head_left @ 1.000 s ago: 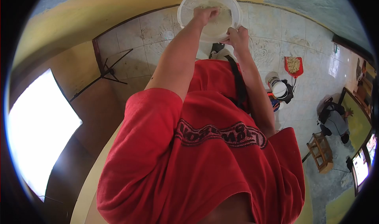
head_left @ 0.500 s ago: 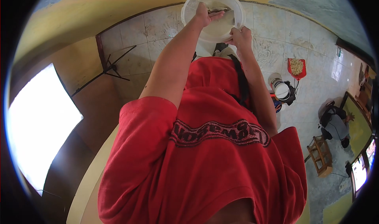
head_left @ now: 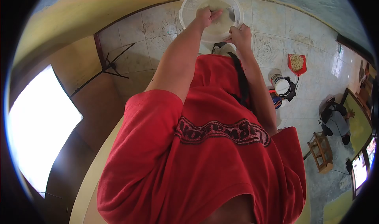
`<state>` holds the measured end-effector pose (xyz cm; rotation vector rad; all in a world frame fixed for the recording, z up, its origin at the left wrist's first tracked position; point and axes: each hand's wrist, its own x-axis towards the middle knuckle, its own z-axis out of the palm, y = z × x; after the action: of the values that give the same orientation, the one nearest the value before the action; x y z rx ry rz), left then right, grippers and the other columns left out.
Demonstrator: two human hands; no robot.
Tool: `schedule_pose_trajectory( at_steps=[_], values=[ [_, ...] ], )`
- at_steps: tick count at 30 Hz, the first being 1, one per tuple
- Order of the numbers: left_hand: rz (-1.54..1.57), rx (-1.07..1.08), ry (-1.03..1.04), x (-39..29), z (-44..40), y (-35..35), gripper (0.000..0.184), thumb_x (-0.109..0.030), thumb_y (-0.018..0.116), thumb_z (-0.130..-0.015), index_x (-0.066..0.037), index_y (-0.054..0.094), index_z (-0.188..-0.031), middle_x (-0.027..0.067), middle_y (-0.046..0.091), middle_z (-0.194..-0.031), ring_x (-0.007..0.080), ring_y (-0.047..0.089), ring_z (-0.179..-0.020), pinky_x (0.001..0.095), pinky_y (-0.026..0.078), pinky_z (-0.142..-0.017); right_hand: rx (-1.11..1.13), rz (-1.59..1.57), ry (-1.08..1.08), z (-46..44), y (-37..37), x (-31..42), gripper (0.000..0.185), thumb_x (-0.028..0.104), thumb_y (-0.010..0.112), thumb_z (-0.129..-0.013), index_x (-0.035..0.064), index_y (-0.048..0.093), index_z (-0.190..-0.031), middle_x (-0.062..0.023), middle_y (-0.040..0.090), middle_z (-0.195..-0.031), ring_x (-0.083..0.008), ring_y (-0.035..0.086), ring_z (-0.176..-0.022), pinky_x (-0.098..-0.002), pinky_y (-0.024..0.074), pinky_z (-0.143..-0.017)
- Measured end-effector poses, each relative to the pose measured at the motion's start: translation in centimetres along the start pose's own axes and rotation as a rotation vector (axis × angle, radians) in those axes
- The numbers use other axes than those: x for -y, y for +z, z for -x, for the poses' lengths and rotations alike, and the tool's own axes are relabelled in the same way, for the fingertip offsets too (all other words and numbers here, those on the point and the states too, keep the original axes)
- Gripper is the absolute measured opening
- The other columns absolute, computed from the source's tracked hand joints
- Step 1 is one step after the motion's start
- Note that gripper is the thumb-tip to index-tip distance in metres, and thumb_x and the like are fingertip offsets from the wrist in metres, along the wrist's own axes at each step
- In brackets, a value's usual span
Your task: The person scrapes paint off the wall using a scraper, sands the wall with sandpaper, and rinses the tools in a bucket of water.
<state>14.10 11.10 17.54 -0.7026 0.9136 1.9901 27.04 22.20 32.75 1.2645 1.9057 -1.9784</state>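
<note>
A translucent white plastic bucket (head_left: 184, 16) is held out at the top of the view, with cloudy, pale liquid in its bottom. My left hand (head_left: 205, 17) reaches inside it, fingers stretched out over the liquid. Against the bucket's inner right side shows a grey, flat piece (head_left: 231, 14) whose kind I cannot make out. On the near right rim, my right hand (head_left: 241, 37) grips the bucket, thumb at the edge and some fingers underneath.
Muddy marks cover the tiled floor (head_left: 268, 48). A red dustpan (head_left: 303, 70) holds pale debris. Nearby stands a white bucket (head_left: 281, 86) among other items. To the right are a wooden stool (head_left: 320, 151) and a crouching person (head_left: 337, 121). A black stand (head_left: 110, 66) and bright light panel (head_left: 45, 129) are left.
My left hand has turned and dipped lower inside the bucket; the dark patch by its fingers no longer shows. My right hand keeps its hold on the rim.
</note>
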Motion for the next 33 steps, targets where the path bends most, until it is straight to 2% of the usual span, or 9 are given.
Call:
schedule_pose_trajectory(
  at_steps=[2, 5, 11, 18, 21, 23, 27, 30, 33],
  values=[
    [-0.04, -0.327, 0.203, 0.5, 0.4, 1.0, 0.03, -0.001, 0.043, -0.091, 0.016, 0.039, -0.116, 0.0296, 0.059, -0.1, 0.0367, 0.068, -0.077, 0.04, 0.062, -0.068, -0.018, -0.007, 0.035, -0.2, 0.0, -0.2, 0.03, 0.005, 0.053, -0.073, -0.0165, 0.056, -0.093, -0.025, 0.063, -0.089, -0.031, 0.069, -0.07, -0.0396, 0.0609, -0.054],
    [-0.093, -0.356, 0.231, 1.3, -0.7, 0.3, 0.027, -0.007, 0.068, -0.078, 0.011, 0.054, -0.093, 0.0198, 0.064, -0.081, 0.0269, 0.067, -0.062, 0.0353, 0.059, -0.053, -0.018, -0.03, 0.016, 0.2, 0.0, 0.0, 0.03, 0.005, 0.053, -0.073, -0.0162, 0.056, -0.094, -0.0248, 0.064, -0.088, -0.0307, 0.069, -0.071, -0.0396, 0.0608, -0.055],
    [-0.728, -0.658, 0.362, 1.6, -0.4, 1.5, 0.018, -0.004, 0.076, -0.059, 0.001, 0.059, -0.061, 0.0122, 0.064, -0.071, 0.0172, 0.06, -0.055, 0.0334, 0.05, -0.047, -0.005, 0.106, -0.053, 0.6, 0.2, -0.2, 0.028, 0.005, 0.053, -0.074, -0.0168, 0.056, -0.092, -0.0256, 0.063, -0.088, -0.0318, 0.069, -0.069, -0.0392, 0.0606, -0.054],
    [-0.934, -0.604, 0.346, 1.4, 0.5, 1.1, 0.023, -0.008, 0.075, -0.064, 0.008, 0.062, -0.075, 0.016, 0.065, -0.077, 0.0241, 0.064, -0.061, 0.0357, 0.055, -0.05, -0.035, 0.003, 0.05, 0.9, 0.1, -0.4, 0.029, 0.007, 0.053, -0.074, -0.0139, 0.058, -0.093, -0.024, 0.065, -0.083, -0.0297, 0.069, -0.067, -0.0375, 0.0592, -0.054],
    [-0.639, -0.363, 0.435, 2.9, -4.2, -4.1, 0.023, -0.009, 0.062, -0.08, 0.009, 0.06, -0.094, 0.0203, 0.065, -0.087, 0.0292, 0.066, -0.069, 0.0379, 0.058, -0.061, -0.032, 0.06, 0.008, 0.5, 0.1, -1.0, 0.03, 0.008, 0.054, -0.073, -0.0128, 0.059, -0.093, -0.0234, 0.065, -0.083, -0.0287, 0.069, -0.068, -0.0375, 0.0589, -0.055],
    [-0.279, -0.09, 0.205, 1.9, -0.6, -1.1, 0.03, -0.011, 0.041, -0.094, 0.008, 0.049, -0.115, 0.0241, 0.063, -0.098, 0.0323, 0.066, -0.081, 0.0395, 0.058, -0.074, -0.047, 0.133, 0.02, 0.1, -0.1, -1.2, 0.03, 0.008, 0.054, -0.073, -0.0131, 0.059, -0.094, -0.0235, 0.065, -0.084, -0.029, 0.069, -0.07, -0.0376, 0.0591, -0.056],
    [-0.209, -0.063, 0.109, 1.5, -0.3, -0.8, 0.037, -0.018, 0.03, -0.099, 0.008, 0.041, -0.123, 0.027, 0.06, -0.106, 0.0324, 0.065, -0.089, 0.0397, 0.056, -0.082, -0.006, 0.057, -0.009, -0.4, 0.0, -1.9, 0.026, 0.006, 0.056, -0.073, -0.0148, 0.053, -0.087, -0.0237, 0.063, -0.082, -0.0319, 0.068, -0.066, -0.036, 0.059, -0.053],
    [-0.025, -0.064, 0.08, 1.6, -0.6, -1.0, 0.036, -0.013, 0.032, -0.096, 0.009, 0.039, -0.123, 0.0245, 0.059, -0.107, 0.0367, 0.066, -0.084, 0.0419, 0.06, -0.071, -0.022, 0.037, -0.006, -0.1, -0.2, -1.3, 0.024, 0.007, 0.055, -0.073, -0.0141, 0.052, -0.086, -0.0236, 0.062, -0.08, -0.0313, 0.068, -0.065, -0.0357, 0.0587, -0.053],
    [-0.109, -0.047, 0.014, 0.9, 0.2, 0.0, 0.042, -0.023, 0.027, -0.102, 0.011, 0.039, -0.123, 0.0277, 0.057, -0.116, 0.0318, 0.064, -0.096, 0.0381, 0.055, -0.085, -0.014, 0.066, 0.007, -0.4, -0.1, -1.3, 0.024, 0.007, 0.055, -0.073, -0.0143, 0.052, -0.086, -0.0238, 0.062, -0.08, -0.031, 0.068, -0.066, -0.0352, 0.0588, -0.053]
  ],
)
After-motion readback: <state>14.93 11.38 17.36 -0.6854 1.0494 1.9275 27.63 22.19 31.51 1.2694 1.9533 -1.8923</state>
